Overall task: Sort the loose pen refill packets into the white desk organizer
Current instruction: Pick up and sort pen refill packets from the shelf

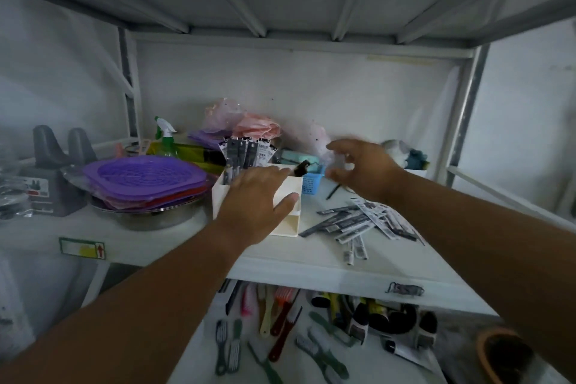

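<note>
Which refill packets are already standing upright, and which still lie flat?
The packets in the organizer's back compartment stand upright; the pile on the shelf right of it lies flat.

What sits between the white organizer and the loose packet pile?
Head view: only bare shelf separates the white organizer from the loose packets.

Refill packets (241,154) stand in the organizer (291,221), loose packets (361,223) scattered right, basket (310,182) seemingly behind
</note>
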